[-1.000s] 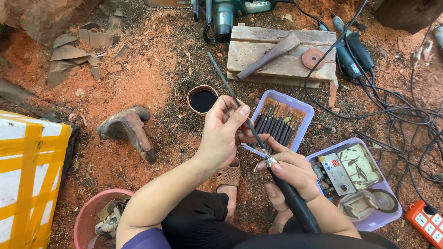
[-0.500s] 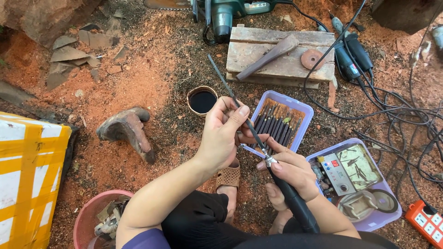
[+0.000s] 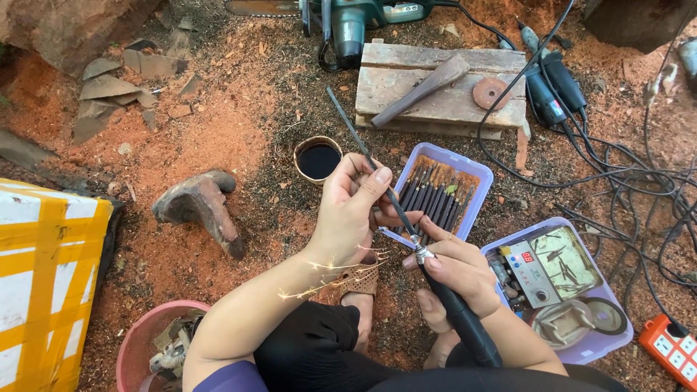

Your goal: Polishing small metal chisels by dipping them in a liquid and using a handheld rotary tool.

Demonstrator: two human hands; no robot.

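Observation:
My right hand (image 3: 457, 272) grips the black handle of a long thin file (image 3: 367, 149), whose dark blade slants up and to the left. My left hand (image 3: 348, 214) is closed around a small piece that stays hidden under the fingers, with the thumb pressed against the blade. Both hands hover just left of a lilac tray of files (image 3: 441, 190). A small cup of dark liquid (image 3: 318, 158) stands just above my left hand.
A second lilac tray (image 3: 573, 287) at right holds a small meter and parts. Wooden planks (image 3: 435, 91), power tools (image 3: 348, 22) and tangled cables (image 3: 632, 189) lie beyond. A carved wood piece (image 3: 200, 207), a yellow-striped box (image 3: 43, 276), a pink bucket (image 3: 141, 348) and an orange power strip (image 3: 671, 348) surround me.

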